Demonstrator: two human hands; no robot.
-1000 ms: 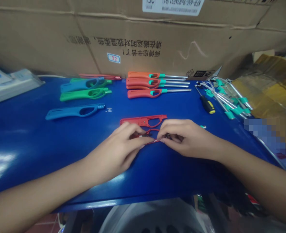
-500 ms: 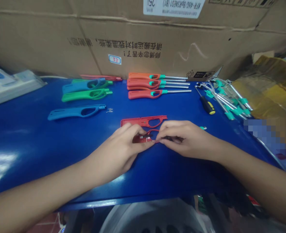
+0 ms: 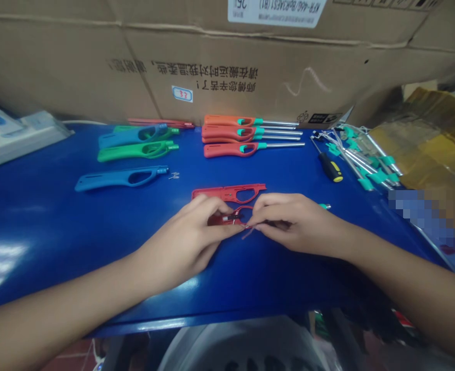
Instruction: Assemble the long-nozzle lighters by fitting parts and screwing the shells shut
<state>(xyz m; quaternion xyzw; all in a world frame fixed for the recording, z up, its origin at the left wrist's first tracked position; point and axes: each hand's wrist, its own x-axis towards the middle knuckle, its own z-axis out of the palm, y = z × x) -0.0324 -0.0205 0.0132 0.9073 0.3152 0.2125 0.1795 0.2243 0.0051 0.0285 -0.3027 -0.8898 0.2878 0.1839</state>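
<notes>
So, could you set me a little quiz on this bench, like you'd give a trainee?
1. True or false: the screwdriver has a black and yellow handle.
2. What colour is the casing nearest the small loose pieces?
a) green
b) blue
c) orange
3. Fill in: the left hand holds a casing part coloured ____.
Key: 1 true; 2 b; 3 red.

The near red shell (image 3: 216, 220) is open side up, partly hidden, with a loop. A small black and white part (image 3: 233, 218) sits in it. A thin strip (image 3: 247, 234) pokes out beside it. The far red shell (image 3: 218, 194) lies flat, hollow side up, just behind.
</notes>
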